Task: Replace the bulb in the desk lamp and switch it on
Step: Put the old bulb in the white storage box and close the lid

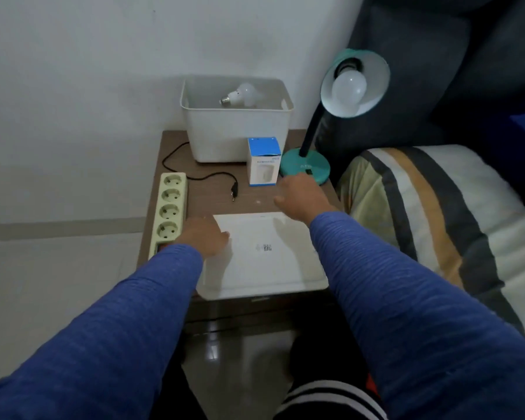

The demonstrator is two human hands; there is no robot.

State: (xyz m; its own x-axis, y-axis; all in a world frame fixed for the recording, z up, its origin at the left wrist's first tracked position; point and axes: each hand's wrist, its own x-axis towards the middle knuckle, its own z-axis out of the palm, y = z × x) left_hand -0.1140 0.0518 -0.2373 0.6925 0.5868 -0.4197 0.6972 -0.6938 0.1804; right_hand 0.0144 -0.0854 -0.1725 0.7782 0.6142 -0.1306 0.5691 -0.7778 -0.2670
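Note:
A teal desk lamp (305, 167) stands at the table's right rear, its shade tilted toward me with a white bulb (348, 87) screwed in and unlit. Another white bulb (240, 95) lies inside a white plastic bin (240, 131) at the back. The lamp's black plug (234, 189) lies loose on the table, not in the cream power strip (170, 207) on the left. My right hand (300, 195) reaches toward the lamp base, its fingertips touching the base's front edge, holding nothing. My left hand (205, 234) rests palm down beside the power strip, fingers on a white sheet.
A blue and white bulb box (262, 162) stands between the bin and the lamp base. A white sheet (264, 256) with a small printed code covers the table's front. A bed with a striped blanket (431, 213) sits close on the right; wall behind.

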